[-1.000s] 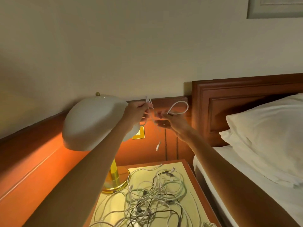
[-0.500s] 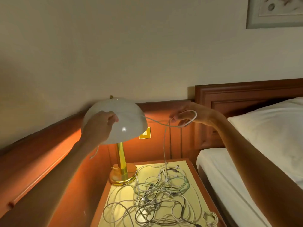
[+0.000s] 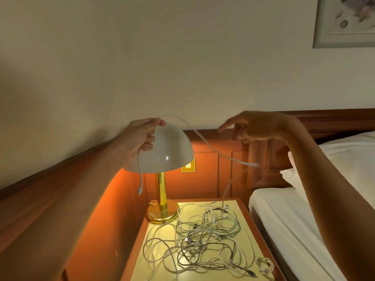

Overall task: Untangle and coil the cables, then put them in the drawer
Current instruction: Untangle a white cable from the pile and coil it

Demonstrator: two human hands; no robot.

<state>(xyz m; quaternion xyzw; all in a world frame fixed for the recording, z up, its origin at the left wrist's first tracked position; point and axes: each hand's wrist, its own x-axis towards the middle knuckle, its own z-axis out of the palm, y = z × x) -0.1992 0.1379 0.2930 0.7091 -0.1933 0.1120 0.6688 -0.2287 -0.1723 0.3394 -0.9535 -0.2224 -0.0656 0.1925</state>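
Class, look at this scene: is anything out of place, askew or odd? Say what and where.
Yes: a tangled heap of cables sprawls loose across the nightstand, and the left hand holds one white cable up.

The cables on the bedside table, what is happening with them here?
A person holds up one white cable that runs down into the tangled pile on the bedside table. The left hand grips it in front of the lamp, the plug end dangling. The right hand is open and holds nothing. One small coil lies apart.

one left hand (image 3: 140,138), one right hand (image 3: 255,128), one lamp (image 3: 168,153), one held cable (image 3: 140,179), one tangle (image 3: 203,236)
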